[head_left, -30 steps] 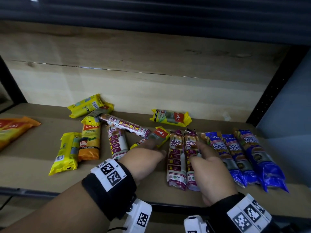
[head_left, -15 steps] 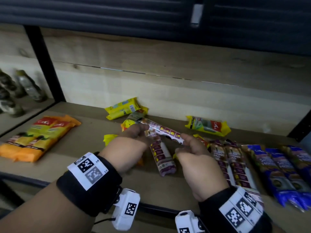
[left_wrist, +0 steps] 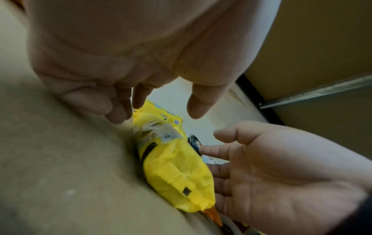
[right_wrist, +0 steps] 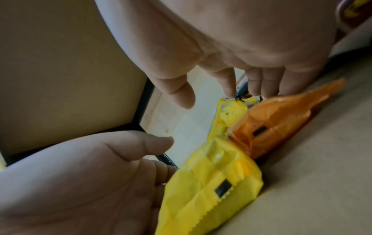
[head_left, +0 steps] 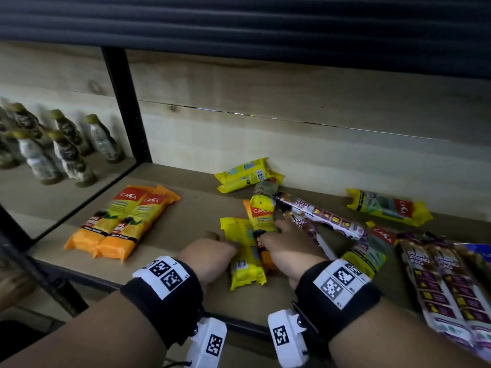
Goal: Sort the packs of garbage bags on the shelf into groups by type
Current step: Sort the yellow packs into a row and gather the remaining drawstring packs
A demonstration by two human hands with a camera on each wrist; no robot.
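Wooden shelf (head_left: 186,224) under a dark shutter, packs scattered across. Near the front edge, yellow pack (head_left: 245,257) flat, orange pack (head_left: 261,229) touching its right side. Left of yellow pack: left hand (head_left: 210,254), fingers loosely spread, tips at the pack's edge, gripping nothing. Right of it: right hand (head_left: 288,251), open, fingers resting on orange pack, thumb free. Well left of yellow pack, two orange packs (head_left: 125,224) side by side. Behind and right of it, purple packs (head_left: 329,220), more yellow ones.
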